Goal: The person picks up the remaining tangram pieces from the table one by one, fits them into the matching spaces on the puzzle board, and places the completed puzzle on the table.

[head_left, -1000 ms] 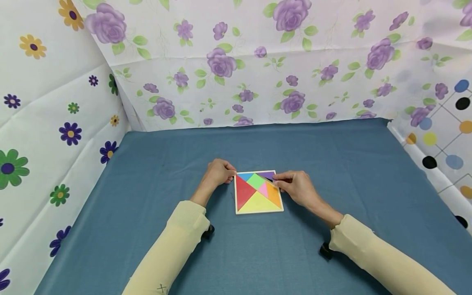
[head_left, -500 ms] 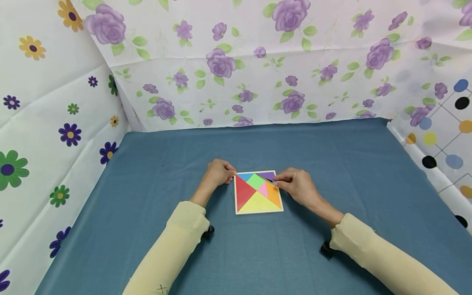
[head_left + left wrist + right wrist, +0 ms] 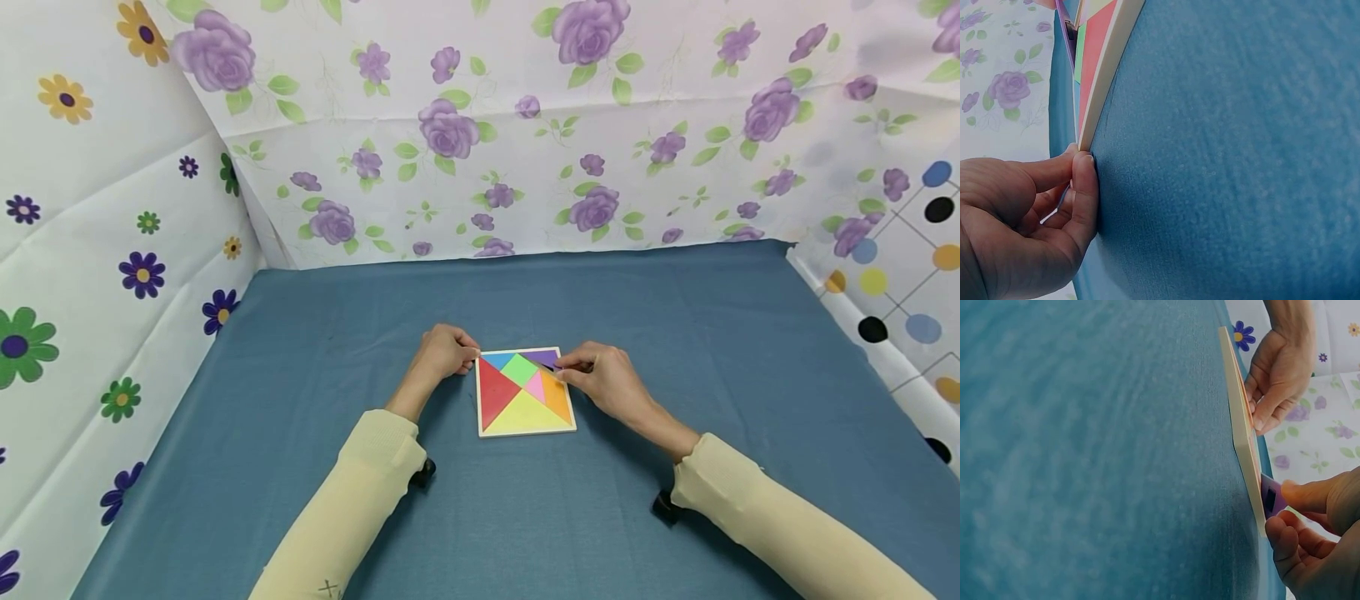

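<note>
A square tangram board (image 3: pixel 525 432) with a pale frame lies on the blue cloth, filled with coloured flat pieces. Its upper left corner is pinched between thumb and fingers of my left hand (image 3: pixel 444 350), as the left wrist view also shows. At the upper right corner, my right hand (image 3: pixel 603 375) holds a purple triangle piece (image 3: pixel 1272 497) by its edge. That piece is tilted up out of the board, with a dark patch on its face. Red (image 3: pixel 497 392), yellow (image 3: pixel 528 415), green (image 3: pixel 519 370) and orange (image 3: pixel 556 393) pieces lie flat in the frame.
Blue cloth (image 3: pixel 525 525) covers the table all around the board. White flowered sheets (image 3: pixel 480 167) hang behind and at the left, and a dotted sheet (image 3: pixel 892 308) hangs at the right. Dark straps or devices (image 3: pixel 664 508) show under the sleeves.
My right hand's knuckles have risen slightly since the first frame, the purple piece staying tilted in its grip. My left hand stays on the board's corner.
</note>
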Available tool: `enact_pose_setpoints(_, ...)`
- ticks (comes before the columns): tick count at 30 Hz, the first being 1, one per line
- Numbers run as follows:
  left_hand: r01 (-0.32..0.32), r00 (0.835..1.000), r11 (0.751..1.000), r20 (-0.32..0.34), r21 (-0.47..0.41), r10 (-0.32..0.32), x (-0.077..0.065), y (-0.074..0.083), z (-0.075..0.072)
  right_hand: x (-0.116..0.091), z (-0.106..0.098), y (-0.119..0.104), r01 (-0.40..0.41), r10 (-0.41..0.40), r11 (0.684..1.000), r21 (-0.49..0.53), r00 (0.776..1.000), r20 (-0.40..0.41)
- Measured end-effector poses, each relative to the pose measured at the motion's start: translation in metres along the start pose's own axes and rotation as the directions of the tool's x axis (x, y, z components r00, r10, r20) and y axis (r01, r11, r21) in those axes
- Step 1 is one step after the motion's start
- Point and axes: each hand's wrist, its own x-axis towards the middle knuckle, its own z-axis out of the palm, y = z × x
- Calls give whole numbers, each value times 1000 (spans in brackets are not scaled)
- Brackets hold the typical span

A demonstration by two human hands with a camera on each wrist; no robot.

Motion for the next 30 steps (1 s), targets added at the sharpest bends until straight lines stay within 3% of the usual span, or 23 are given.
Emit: enact_pose_setpoints(30, 29, 1000, 999, -4, -14, -29, -1, 1, 0, 1, 3, 0, -66, 66, 998, 3, 997, 48)
